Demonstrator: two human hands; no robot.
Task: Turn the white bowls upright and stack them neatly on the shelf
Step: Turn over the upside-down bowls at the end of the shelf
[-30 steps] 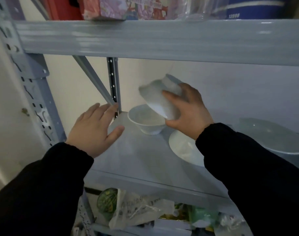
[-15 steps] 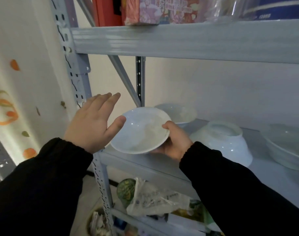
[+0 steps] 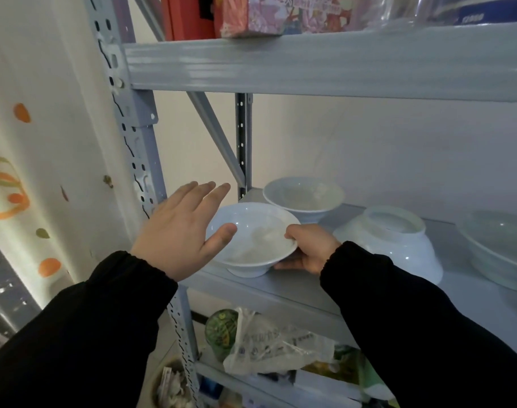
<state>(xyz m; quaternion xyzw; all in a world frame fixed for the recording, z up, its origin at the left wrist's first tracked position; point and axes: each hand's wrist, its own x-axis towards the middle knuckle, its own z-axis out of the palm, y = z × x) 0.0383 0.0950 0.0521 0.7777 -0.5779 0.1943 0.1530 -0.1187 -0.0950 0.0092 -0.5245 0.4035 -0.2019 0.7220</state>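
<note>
4 white bowls sit on the grey shelf [image 3: 281, 293]. The front bowl [image 3: 253, 237] stands near the shelf's front-left corner with its foot down on the board, its mouth up and tipped slightly toward the camera. The right hand [image 3: 310, 250] grips its rim at 3 o'clock, thumb over the edge and fingers curled beneath. The left hand [image 3: 183, 228] is spread with straight fingers, its thumb tip at the rim at 9 o'clock. At 1 o'clock a second bowl [image 3: 304, 198] stands upright. At 3 o'clock an overturned bowl [image 3: 389, 242] points its foot ring up, and beyond it a fourth bowl [image 3: 498, 248] faces up.
</note>
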